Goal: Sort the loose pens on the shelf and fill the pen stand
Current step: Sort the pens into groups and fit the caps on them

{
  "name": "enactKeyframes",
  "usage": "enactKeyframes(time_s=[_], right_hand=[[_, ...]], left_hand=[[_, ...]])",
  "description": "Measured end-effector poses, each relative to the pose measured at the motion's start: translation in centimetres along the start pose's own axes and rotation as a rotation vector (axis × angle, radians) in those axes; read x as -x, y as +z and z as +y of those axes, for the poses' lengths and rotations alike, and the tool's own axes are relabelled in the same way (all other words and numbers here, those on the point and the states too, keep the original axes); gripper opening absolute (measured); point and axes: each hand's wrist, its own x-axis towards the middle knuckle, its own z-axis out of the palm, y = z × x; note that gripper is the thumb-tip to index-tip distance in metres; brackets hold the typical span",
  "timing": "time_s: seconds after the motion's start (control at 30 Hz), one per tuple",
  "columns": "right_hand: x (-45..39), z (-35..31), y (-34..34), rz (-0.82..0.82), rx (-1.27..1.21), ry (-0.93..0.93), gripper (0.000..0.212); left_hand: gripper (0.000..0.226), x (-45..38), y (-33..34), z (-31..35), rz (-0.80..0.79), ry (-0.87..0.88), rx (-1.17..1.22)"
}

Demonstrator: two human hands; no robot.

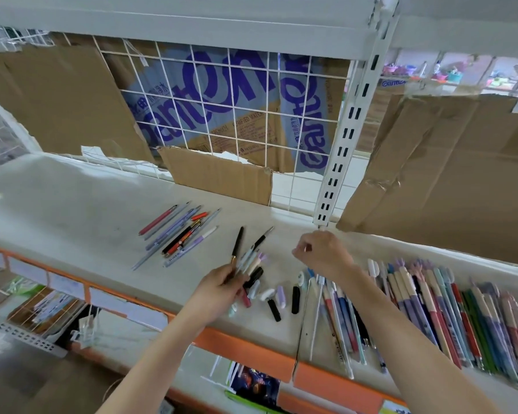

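My left hand [222,286] grips a fanned bundle of pens [248,258], black, pastel and white ones, above the white shelf [72,210]. My right hand [323,252] hovers just right of the bundle with its fingers curled; I cannot make out anything between them. A small sorted group of pens [180,231] lies further left on the shelf. A large row of pastel pens [431,312] lies to the right under my right forearm. Loose caps and short pens [278,297] are scattered below my left hand. No pen stand shows.
Torn cardboard sheets [222,174] lean against the wire grid back [237,115]. A slotted white upright [338,150] stands behind my right hand. The shelf's front edge is orange [251,345]. Lower shelves hold packaged goods [254,383].
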Motion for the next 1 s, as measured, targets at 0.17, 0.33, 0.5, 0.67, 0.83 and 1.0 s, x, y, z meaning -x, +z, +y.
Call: enactKeyframes(time_s=[0.17, 0.33, 0.5, 0.67, 0.83, 1.0], right_hand=[[1.7, 0.0, 1.1, -0.108, 0.28, -0.087, 0.022], [1.9, 0.4, 1.2, -0.069, 0.243, -0.118, 0.016], [2.4, 1.1, 1.4, 0.008, 0.013, -0.134, 0.01], [3.1, 1.2, 1.2, -0.048, 0.149, -0.112, 0.033], [3.0, 1.1, 1.0, -0.088, 0.159, -0.079, 0.034], [3.2, 1.2, 1.2, 0.003, 0.161, -0.055, 0.026]], left_hand=[[0.027, 0.3, 0.0, 0.2, -0.014, 0.07, -0.004], [0.018, 0.0, 0.8, 0.8, -0.038, 0.075, 0.131], [0.013, 0.3, 1.0, 1.0, -0.073, 0.047, 0.283], [0.011, 0.6, 0.7, 0.7, -0.034, 0.026, 0.372], [0.014, 0.9, 0.3, 0.5, -0.017, 0.03, 0.389], [0.021, 1.2, -0.2, 0.1, -0.006, 0.015, 0.34]])
